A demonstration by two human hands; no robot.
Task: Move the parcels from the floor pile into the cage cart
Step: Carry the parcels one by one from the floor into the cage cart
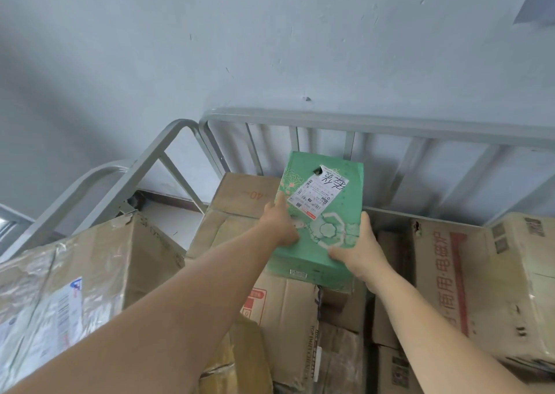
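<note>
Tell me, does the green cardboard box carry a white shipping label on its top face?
Yes, a white shipping label lies on the top face of the green cardboard box.

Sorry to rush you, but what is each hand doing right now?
Left hand: holding the green box by its left side.
Right hand: holding its right near corner.

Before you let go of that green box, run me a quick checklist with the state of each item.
1. Both hands on the green box: ok. Left hand holds its left edge, right hand its near right corner.
2. Box is inside the cage cart rail: ok.
3. Support underneath: ok. Brown cartons lie stacked below it.
4. Box already resting on them: cannot tell; its underside is hidden.
5. Box level: not ok, it looks tilted, far end raised.
6. Shipping label facing up: ok.
</note>
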